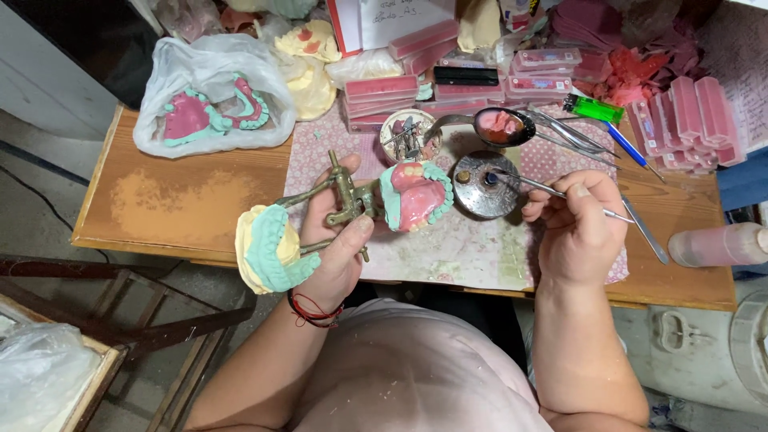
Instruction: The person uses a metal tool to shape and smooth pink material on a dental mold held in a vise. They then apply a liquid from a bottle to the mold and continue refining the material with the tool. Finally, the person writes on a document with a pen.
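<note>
Gripping the brass hinge frame [346, 200] in our left hand [336, 240], our right hand [578, 228] pinches a thin metal tool [552, 190], its tip over the round burner [485, 186] to warm.

Counting what we are seeing on the counter [184, 216]

We are counting two hands, the left hand [336, 240] and the right hand [578, 228]; one brass articulator [346, 196] carrying two dental casts; one round metal burner [484, 186]; one thin metal tool [560, 194]; one spoon [500, 126] of pink wax; one green lighter [594, 108]; one blue pen [626, 144]; and one plastic bag [210, 92] holding two more casts.
</note>
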